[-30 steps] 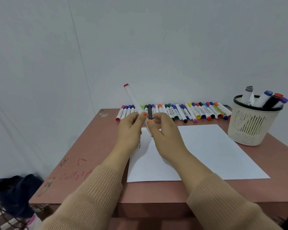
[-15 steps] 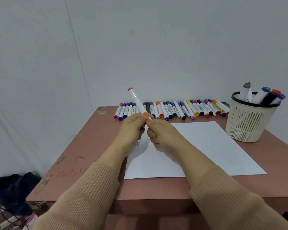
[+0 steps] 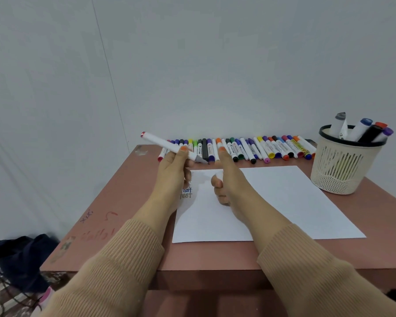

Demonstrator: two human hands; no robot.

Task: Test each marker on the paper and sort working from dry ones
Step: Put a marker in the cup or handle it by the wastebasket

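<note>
My left hand (image 3: 173, 172) grips a white marker (image 3: 162, 141) with a red end, held above the table and slanting down to the right, its grey tip bare. My right hand (image 3: 229, 179) is a little to the right of that tip, thumb raised, fingers curled round a small white cap (image 3: 218, 173). Both hands hover over the left part of a white paper sheet (image 3: 284, 202), where the word "test" (image 3: 186, 193) is written twice. A row of several capped markers (image 3: 249, 148) lies along the table's far edge.
A cream basket (image 3: 343, 165) with a black rim stands at the far right and holds several markers (image 3: 364, 129). The reddish table (image 3: 124, 202) has scribbles near its left edge. A dark bag (image 3: 21, 259) lies on the floor at the left.
The two hands have come apart: the cap is off in my right hand. The marker in my left hand has tipped from nearly upright to a low slant.
</note>
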